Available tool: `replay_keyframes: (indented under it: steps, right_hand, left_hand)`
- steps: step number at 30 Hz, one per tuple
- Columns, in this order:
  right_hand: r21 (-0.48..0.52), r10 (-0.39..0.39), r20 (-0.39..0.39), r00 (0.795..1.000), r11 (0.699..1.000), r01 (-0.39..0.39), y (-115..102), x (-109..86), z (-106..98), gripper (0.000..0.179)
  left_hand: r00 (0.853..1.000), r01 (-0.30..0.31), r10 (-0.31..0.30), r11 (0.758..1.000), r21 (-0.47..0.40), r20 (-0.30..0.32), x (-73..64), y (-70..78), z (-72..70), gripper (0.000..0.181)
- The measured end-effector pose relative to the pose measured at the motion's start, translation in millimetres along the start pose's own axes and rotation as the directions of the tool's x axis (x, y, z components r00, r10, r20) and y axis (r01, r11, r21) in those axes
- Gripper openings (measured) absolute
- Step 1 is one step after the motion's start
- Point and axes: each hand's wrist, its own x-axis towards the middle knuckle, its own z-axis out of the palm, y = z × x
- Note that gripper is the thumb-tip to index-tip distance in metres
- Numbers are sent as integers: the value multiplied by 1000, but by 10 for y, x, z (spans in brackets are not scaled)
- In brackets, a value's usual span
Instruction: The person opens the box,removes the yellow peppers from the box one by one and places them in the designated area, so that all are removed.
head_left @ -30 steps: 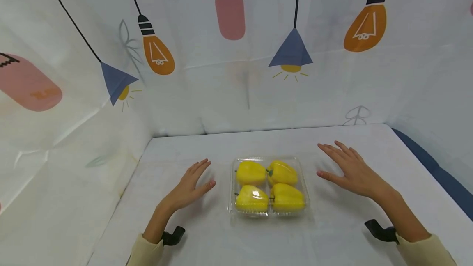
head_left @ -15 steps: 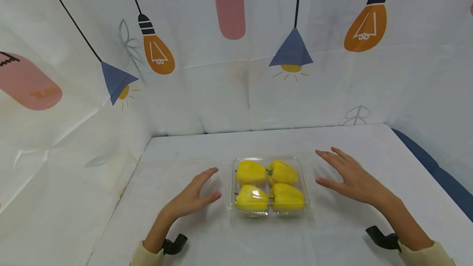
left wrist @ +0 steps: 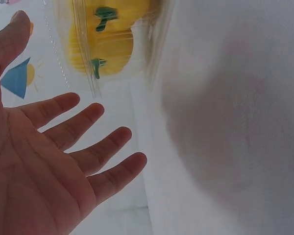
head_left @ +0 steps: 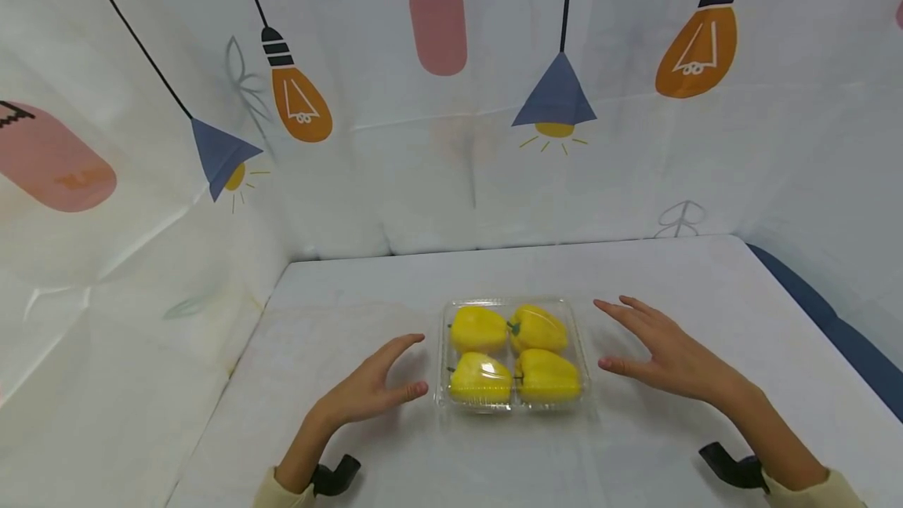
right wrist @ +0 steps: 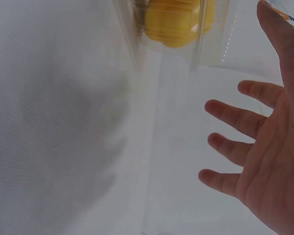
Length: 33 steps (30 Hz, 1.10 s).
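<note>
A clear plastic clamshell box [head_left: 511, 408] lies on the white table, its lid down over several yellow bell peppers [head_left: 548, 376] with green stems. My left hand [head_left: 370, 388] hovers just left of the box, fingers spread and apart from it. On the other side, my right hand [head_left: 670, 355] is held a little off the box's right edge, thumb and fingers parted. Neither palm has anything in it. Both wrist views show the box's side wall beyond the fingers, with yellow peppers [left wrist: 103, 54] visible through the plastic in the left one.
The white tabletop [head_left: 353, 281] ends at a white cloth backdrop [head_left: 423, 179] printed with lamps and bulbs. Dark blue fabric [head_left: 832, 320] shows past the table's right edge. Each wrist wears a black camera mount [head_left: 335, 475].
Both hands have come nearer to the box: the left moved right and toward me, the right moved left and toward me. The box and peppers have stayed in place.
</note>
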Motion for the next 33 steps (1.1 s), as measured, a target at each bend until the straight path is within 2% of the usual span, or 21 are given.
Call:
replay_keyframes:
  steps: [6, 14, 20, 25, 33]
  right_hand:
    - [27, -19, 8, 1000, 999, 19, -25, -28, 30, 83]
    - [110, -64, 26, 998, 992, 61, -46, -55, 51, 82]
    - [141, -55, 79, 995, 989, 43, -68, -70, 94, 85]
    - [167, -62, 113, 992, 985, 43, -78, -71, 130, 88]
    - [231, -82, 143, 986, 972, 48, -111, -82, 176, 90]
  left_hand:
    - [1000, 5, -5, 1000, -28, 18, -11, 12, 24, 69]
    - [998, -35, 39, 997, -72, 57, 0, 18, 68, 71]
    - [996, -44, 50, 997, -71, 78, -3, 17, 125, 76]
    - [994, -69, 75, 995, -75, 85, 10, 17, 155, 72]
    - [993, -54, 63, 994, -92, 102, 27, 44, 176, 66]
